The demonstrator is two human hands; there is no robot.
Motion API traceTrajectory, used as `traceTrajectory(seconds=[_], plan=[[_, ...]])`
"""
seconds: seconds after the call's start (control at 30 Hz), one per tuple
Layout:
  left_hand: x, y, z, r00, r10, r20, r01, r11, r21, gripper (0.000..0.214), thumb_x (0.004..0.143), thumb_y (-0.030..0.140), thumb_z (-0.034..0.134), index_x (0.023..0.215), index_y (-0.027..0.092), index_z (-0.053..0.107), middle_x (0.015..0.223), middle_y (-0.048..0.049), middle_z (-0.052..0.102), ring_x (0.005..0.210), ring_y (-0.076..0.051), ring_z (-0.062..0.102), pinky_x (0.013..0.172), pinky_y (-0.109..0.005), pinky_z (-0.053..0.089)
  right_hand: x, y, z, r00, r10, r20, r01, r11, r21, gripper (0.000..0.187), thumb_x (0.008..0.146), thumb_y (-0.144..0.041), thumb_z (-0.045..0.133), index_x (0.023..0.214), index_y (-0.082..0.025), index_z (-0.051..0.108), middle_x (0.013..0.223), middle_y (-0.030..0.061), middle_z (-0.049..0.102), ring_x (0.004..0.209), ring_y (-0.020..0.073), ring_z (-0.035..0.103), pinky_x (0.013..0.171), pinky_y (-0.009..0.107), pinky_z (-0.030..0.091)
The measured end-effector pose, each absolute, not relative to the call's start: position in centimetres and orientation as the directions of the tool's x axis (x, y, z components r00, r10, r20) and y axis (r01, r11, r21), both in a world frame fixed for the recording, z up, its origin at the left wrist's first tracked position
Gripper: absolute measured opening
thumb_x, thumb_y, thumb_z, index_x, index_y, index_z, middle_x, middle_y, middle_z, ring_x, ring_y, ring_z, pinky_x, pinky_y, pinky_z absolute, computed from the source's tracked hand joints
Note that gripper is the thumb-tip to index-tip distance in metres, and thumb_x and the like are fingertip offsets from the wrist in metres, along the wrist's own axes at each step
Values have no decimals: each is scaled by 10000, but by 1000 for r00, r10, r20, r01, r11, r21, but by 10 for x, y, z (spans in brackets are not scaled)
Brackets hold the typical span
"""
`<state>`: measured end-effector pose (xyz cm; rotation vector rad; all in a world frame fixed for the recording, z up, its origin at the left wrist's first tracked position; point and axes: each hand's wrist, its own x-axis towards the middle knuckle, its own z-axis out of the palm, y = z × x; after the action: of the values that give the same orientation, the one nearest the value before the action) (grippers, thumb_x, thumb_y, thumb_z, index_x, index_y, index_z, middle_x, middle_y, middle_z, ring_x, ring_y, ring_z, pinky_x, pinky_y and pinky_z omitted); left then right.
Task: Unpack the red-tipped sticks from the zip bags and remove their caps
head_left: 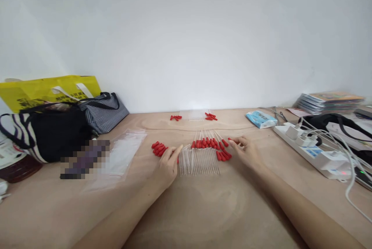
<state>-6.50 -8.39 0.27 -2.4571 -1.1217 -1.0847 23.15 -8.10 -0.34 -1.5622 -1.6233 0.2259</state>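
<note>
A row of clear thin tubes lies side by side in front of me. Behind them, more tubes fitted with red rubber bulbs point toward the wall. My right hand pinches a red rubber bulb at the right end of that group. My left hand is closed at the left end of the clear row, fingertips beside the tubes; what they grip is hidden. A pile of loose red bulbs lies just left of it, and several more red bulbs lie near my right hand.
Clear plastic bags lie to the left, near a black bag and striped bag. Farther back are another clear packet and a blue tissue pack. A power strip with cables stands right.
</note>
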Motion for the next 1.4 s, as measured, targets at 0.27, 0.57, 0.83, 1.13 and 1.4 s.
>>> traceTrajectory(seconds=[0.27,0.57,0.83,1.13,1.4], plan=[[-38,-86,7,472,471,745,615,-781,104,202,851,133,374,886,164,570,852,-48,600,804,-126,597,734,-236,495,236,-74,-12,324,941,93,713,-179,-677,265,665,-437,573,758,-192,614,687,29,657,652,183,591,538,253,351],[-19,-83,0,710,325,624,566,-791,-232,222,831,85,343,799,130,558,676,-47,577,627,-156,541,575,-262,459,233,-69,-25,263,943,204,727,-55,-684,311,665,-508,559,606,-204,593,571,13,623,549,155,559,507,247,337],[-11,-88,0,768,361,529,565,-770,-295,182,811,131,426,666,141,534,657,-39,530,609,-155,506,557,-254,424,233,-70,-25,227,961,161,722,-55,-689,273,710,-453,526,632,-209,620,577,3,624,560,145,557,539,244,352],[-10,-84,-4,664,464,586,601,-798,-48,441,672,577,552,616,140,535,648,-29,534,620,-152,507,577,-259,431,228,-74,-18,222,965,140,758,-81,-647,313,735,-461,484,601,-213,621,576,-17,630,588,148,572,568,248,347],[-15,-82,-8,619,529,581,574,-809,127,555,566,679,560,701,141,599,685,-48,571,666,-174,525,620,-288,450,223,-63,-6,417,905,88,733,-277,-622,326,719,-516,491,764,-235,648,737,11,674,751,212,607,701,332,365]])
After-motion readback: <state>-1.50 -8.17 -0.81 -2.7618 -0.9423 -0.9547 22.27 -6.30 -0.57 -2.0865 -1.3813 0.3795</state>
